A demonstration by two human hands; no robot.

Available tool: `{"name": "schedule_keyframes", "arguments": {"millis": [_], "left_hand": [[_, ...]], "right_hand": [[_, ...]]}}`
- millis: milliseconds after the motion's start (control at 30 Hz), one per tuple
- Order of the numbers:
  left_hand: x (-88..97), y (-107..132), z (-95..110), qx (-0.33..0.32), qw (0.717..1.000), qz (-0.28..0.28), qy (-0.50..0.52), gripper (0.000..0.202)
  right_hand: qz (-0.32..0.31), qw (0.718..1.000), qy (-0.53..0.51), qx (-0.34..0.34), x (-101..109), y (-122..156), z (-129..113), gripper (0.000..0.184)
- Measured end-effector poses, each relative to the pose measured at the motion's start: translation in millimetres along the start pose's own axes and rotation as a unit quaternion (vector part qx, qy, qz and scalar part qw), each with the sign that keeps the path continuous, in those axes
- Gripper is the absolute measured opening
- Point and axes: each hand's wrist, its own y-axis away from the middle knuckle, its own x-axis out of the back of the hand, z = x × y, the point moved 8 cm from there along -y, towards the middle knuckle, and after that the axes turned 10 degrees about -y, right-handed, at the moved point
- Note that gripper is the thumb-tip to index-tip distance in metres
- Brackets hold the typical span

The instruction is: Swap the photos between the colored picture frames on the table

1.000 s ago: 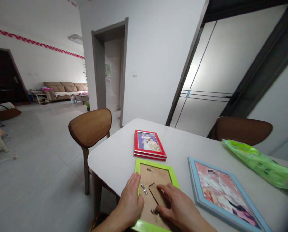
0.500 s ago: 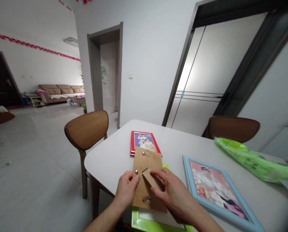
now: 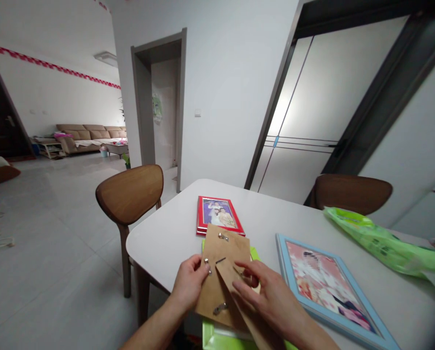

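A brown picture-frame backing board (image 3: 212,291) with metal clips tilts above a green picture frame (image 3: 217,338). My left hand (image 3: 190,279) grips its left edge, thumb on top beside a clip. A brown stand leg (image 3: 235,301) angles out from the board's middle. My right hand (image 3: 270,291) is at the board's right side, index finger by the right clip and thumb against the leg; its other fingers are curled and partly hidden. Just beyond the board lies a red picture frame (image 3: 200,214) holding a photo.
To the right, a light-blue picture frame (image 3: 286,262) lies on the white table (image 3: 264,209). A green plastic bag (image 3: 381,243) rests farther right. Wooden chairs stand at the left (image 3: 133,194) and at the far right side (image 3: 354,193).
The backing board has turned slightly, its lower end shifting left. Its stand leg now reaches farther down and right, and my right hand has moved a little right and down.
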Motion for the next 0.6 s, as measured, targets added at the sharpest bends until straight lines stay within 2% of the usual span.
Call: {"name": "schedule_keyframes", "arguments": {"millis": [100, 233, 333, 400, 533, 600], "left_hand": [[21.2, -1, -5, 0.028, 0.999, 0.025, 0.007, 0.026], [73.0, 3, -16, 0.058, 0.995, 0.075, -0.012, 0.026], [114.7, 6, -26, 0.071, 0.989, 0.121, -0.045, 0.025], [134.1, 7, -32, 0.075, 0.984, 0.144, -0.073, 0.025], [149.1, 6, -41, 0.071, 0.975, 0.156, -0.138, 0.025], [152.7, 5, -41, 0.058, 0.968, 0.162, -0.182, 0.024]], "right_hand": [[0.033, 0.998, 0.048, -0.029, 8, -4, 30, 0.043], [0.050, 0.986, 0.138, -0.080, 6, 0, 73, 0.046], [0.048, 0.983, 0.150, -0.097, 1, 4, 86, 0.051], [0.048, 0.984, 0.138, -0.104, -1, 4, 88, 0.054], [0.064, 0.987, 0.099, -0.111, 4, 1, 86, 0.059], [0.082, 0.986, 0.042, -0.137, 10, 2, 86, 0.061]]}}
